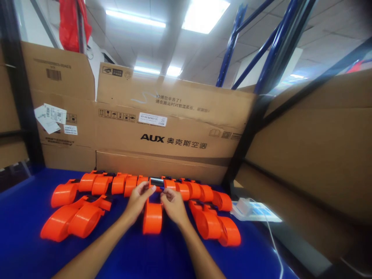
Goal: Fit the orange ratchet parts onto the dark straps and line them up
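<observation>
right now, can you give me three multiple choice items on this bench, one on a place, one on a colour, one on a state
1. Where does the white power strip lie?
A. at the right edge of the blue table
B. on top of the cardboard boxes
C. left of the orange pieces

2. What colour are the plastic tape dispensers on the table?
A. green
B. orange
C. white

3. What are the two hands doing?
A. resting flat on the table, apart
B. both pinching the dark end of one dispenser
C. lifting a cardboard box

Answers:
1 A: the strip sits right of the orange row, with its cable trailing off.
2 B: every dispenser body is bright orange.
3 B: the left hand and right hand meet at the dispenser's far end, fingertips on it.
</observation>
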The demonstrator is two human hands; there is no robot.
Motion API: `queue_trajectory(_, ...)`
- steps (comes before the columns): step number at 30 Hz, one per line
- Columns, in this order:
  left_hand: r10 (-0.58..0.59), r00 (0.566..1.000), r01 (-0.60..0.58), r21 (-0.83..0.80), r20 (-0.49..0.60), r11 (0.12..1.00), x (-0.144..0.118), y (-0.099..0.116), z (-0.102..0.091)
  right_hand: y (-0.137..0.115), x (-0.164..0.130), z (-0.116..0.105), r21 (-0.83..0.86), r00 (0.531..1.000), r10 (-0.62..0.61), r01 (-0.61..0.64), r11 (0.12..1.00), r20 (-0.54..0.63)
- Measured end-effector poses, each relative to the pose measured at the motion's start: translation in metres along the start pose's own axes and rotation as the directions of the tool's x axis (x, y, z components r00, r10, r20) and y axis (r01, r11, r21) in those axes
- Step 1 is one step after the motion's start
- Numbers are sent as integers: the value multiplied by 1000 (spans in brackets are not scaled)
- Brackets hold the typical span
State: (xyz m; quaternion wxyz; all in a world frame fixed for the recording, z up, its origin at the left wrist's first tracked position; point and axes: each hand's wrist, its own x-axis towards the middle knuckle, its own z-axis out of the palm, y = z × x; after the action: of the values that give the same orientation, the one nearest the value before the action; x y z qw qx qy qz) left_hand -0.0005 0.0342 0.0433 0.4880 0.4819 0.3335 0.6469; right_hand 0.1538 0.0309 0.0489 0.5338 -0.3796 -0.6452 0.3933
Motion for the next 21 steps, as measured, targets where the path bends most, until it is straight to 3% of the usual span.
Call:
queue_trajectory(11,-30,1000,30,38,2,999,-2,0,0,6,0,-4,-160,998,-55,55,986,7)
queue_trajectory(21,6,1000,-6,70,8,998,-1,-2,-3,6,-2,-6,-178,994,-74,86,980,74)
